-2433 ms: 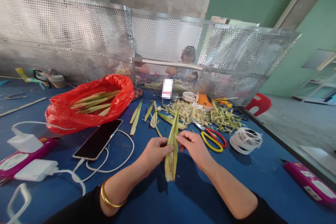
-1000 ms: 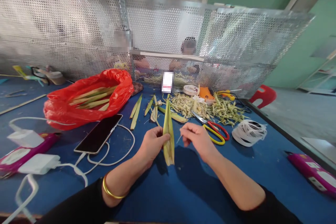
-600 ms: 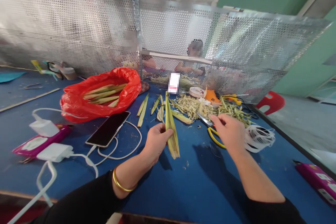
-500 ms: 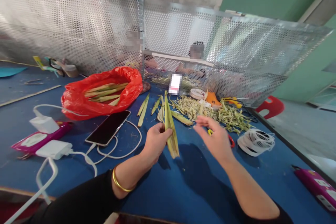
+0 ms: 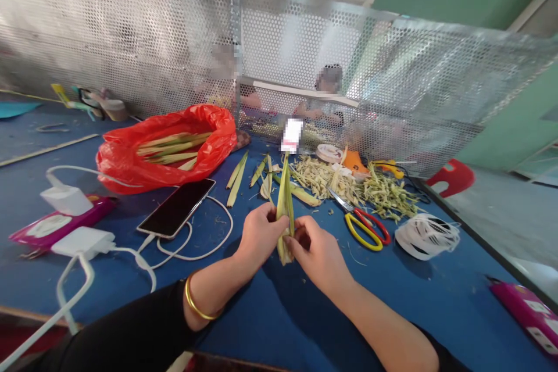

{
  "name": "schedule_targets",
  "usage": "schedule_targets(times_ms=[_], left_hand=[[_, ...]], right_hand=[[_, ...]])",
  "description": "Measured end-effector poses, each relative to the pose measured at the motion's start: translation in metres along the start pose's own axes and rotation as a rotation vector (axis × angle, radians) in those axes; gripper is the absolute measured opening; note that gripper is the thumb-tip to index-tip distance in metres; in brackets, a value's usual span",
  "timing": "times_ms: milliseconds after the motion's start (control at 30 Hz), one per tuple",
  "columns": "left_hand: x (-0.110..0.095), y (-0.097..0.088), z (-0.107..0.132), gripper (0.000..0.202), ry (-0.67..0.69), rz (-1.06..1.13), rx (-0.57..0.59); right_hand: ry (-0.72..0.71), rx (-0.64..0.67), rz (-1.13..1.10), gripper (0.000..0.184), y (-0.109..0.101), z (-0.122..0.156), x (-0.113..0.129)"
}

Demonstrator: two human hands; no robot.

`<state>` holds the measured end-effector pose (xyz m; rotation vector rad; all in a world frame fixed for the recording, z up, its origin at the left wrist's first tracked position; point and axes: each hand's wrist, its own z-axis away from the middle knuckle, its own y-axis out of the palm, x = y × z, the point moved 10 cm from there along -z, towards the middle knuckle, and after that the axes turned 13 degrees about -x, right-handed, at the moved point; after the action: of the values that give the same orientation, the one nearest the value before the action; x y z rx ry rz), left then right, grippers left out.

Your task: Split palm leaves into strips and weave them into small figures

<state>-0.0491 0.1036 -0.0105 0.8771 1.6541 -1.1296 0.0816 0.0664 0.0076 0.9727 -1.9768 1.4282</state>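
Observation:
A long green-yellow corn husk (image 5: pixel 285 197) stands nearly upright above the blue table, its wide end toward me. My left hand (image 5: pixel 260 235) pinches it from the left, thumb across its front. From the other side, my right hand (image 5: pixel 320 247) is closed on the husk's lower right edge with thumb and fingertips. Scissors (image 5: pixel 364 226) with one red and one yellow handle lie to the right of my right hand, blades pointing away. More husk pieces (image 5: pixel 238 180) lie on the table beyond my hands.
A red plastic bag (image 5: pixel 174 177) of husks sits at the left, beside a phone (image 5: pixel 176 209) with a white cable. Piles of husk scraps (image 5: pixel 387 195) and a coil of white strip (image 5: pixel 427 236) lie right. A perforated metal screen (image 5: pixel 296 35) stands behind; people sit beyond it.
My right hand has come left and down from above the scissors to the husk and taken hold of its lower edge. The scissors are now uncovered. My left hand keeps its grip.

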Motion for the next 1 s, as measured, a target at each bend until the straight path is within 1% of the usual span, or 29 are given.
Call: schedule_targets(times_ms=[133,233,300,400,467,500,600,667,700,767,833,900,1000], left_hand=[[-0.005,-0.002,0.001,0.012,0.035,-0.04,-0.01],[-0.011,-0.003,0.003,0.015,0.073,-0.081,-0.014],[-0.015,-0.003,0.004,0.017,0.088,-0.099,-0.019],[-0.015,-0.003,0.003,0.017,0.089,-0.092,-0.026],[-0.012,-0.001,0.003,0.012,0.041,-0.015,-0.005],[-0.009,0.001,0.003,0.011,-0.003,0.053,0.018],[0.001,0.014,0.009,0.018,-0.213,0.296,0.121],[0.006,0.022,0.015,0.02,-0.337,0.395,0.181],[0.007,0.024,0.017,0.021,-0.375,0.42,0.203],[0.006,0.026,0.019,0.022,-0.399,0.44,0.229],[0.005,0.025,0.02,0.022,-0.392,0.44,0.23],[0.005,0.023,0.019,0.022,-0.377,0.427,0.213],[0.005,0.021,0.018,0.022,-0.372,0.416,0.202]], right_hand=[[0.015,-0.018,-0.021,0.009,0.0,-0.001,-0.003],[0.032,-0.073,0.024,0.008,-0.004,-0.003,-0.007],[0.018,-0.098,0.073,0.007,-0.007,-0.003,-0.006],[0.018,-0.094,0.07,0.01,-0.008,-0.001,-0.006],[0.065,-0.073,-0.032,0.011,-0.007,-0.001,-0.009],[0.099,-0.059,-0.107,0.011,-0.006,-0.001,-0.012],[0.202,-0.024,-0.33,0.015,-0.002,-0.004,-0.019],[0.276,-0.012,-0.436,0.016,0.001,-0.005,-0.023],[0.32,-0.004,-0.48,0.017,0.002,-0.005,-0.026],[0.405,0.023,-0.559,0.018,0.007,-0.004,-0.031],[0.463,0.05,-0.618,0.018,0.011,-0.002,-0.034],[0.489,0.067,-0.653,0.018,0.013,-0.001,-0.034],[0.492,0.081,-0.678,0.019,0.013,-0.001,-0.033]])
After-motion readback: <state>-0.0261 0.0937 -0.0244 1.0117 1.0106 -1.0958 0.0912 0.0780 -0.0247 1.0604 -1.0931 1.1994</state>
